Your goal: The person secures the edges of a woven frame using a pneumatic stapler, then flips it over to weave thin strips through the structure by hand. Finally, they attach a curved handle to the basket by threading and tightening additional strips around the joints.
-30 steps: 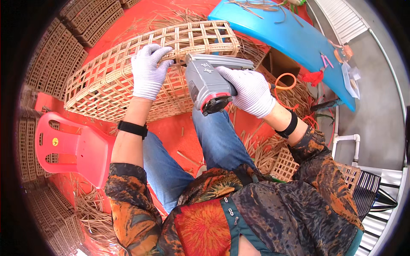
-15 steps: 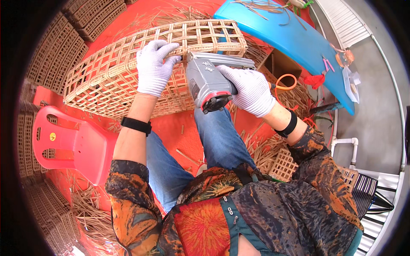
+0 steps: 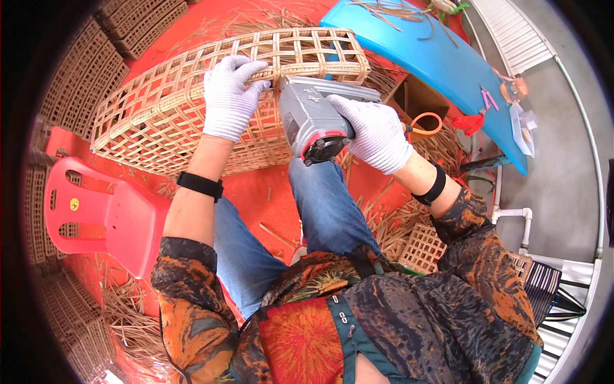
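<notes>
Head view: you sit over a woven lattice basket [image 3: 192, 109] lying on its side across your knees, on a red floor.
Left hand: your gloved left hand [image 3: 229, 96] is closed over the basket's upper rim, fingers curled onto the strips, steadying it.
Right hand: your gloved right hand [image 3: 374, 131] is wrapped around the grip of a grey power stapler [image 3: 313, 118], its nose pressed to the rim just beside your left fingers.
Basket: the lattice walls look fully woven, and the frame holds its shape (no loose ends show along the near side).
Done so far: judging by this, the weaving is finished and you are on the fastening of the rim.
Left to do: I cannot tell how much of the rim is already fixed; the far edge is too small to read.
Around you: a red plastic chair [image 3: 96, 211] at your left, a blue board [image 3: 435, 57] beyond the basket, and cane scraps [image 3: 390, 224] beside your right knee.
</notes>
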### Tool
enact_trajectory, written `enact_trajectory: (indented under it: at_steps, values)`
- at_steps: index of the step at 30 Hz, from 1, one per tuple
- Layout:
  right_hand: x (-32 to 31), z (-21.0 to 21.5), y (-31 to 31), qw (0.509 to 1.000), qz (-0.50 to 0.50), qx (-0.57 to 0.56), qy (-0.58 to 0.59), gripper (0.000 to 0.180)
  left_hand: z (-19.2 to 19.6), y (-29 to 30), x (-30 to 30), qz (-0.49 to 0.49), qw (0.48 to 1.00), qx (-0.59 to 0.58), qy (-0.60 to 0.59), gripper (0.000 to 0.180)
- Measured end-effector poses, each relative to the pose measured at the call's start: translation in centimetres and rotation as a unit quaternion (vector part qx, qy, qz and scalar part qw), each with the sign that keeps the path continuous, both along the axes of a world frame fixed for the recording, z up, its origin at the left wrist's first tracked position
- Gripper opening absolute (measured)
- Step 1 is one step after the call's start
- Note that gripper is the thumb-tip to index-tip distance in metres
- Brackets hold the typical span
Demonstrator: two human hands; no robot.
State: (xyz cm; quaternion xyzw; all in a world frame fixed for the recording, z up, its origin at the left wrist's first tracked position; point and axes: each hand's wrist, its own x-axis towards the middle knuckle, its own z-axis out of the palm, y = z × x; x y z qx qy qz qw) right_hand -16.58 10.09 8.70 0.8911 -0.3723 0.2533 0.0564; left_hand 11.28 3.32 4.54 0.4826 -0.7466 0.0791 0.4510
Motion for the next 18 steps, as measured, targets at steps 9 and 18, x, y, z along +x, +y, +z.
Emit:
enact_trajectory:
  at_steps: [9, 18]
  values:
    - [0.21, -0.16, -0.25, 1.0, -0.011, 0.017, 0.012, 0.047, -0.02, -0.18, -0.07, 0.001, 1.0, -0.007, -0.002, 0.036]
    - [0.61, -0.14, -0.53, 0.996, -0.046, 0.062, 0.036, 0.049, -0.12, -0.46, -0.19, 0.009, 1.0, -0.017, 0.0, 0.038]
